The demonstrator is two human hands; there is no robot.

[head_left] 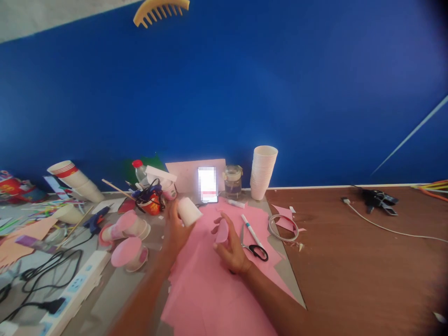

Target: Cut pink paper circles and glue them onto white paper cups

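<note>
My left hand grips a white cup, tilted over and held above the near-left part of the pink paper. My right hand holds a small pink piece between thumb and fingers, just right of the cup and apart from it. I see both hands over the middle of the table, with the pink sheets spread beneath them.

Just to the right of the right hand, scissors with black handles lie on the paper, and a white marker with a teal band lies beside them. Farther right, a pale coiled ring rests near the paper's edge.

At the far side, by the blue wall, I have a lit phone standing upright, its screen blurred out. A clear jar is just right of it, then a tall stack of white cups.

On the left, near my left forearm, a cup with a pink disc lies on its side. Beyond it are more pink-trimmed cups and a blue glue gun. Nearest on the left, I see a white power strip with a black plug in it.
</note>
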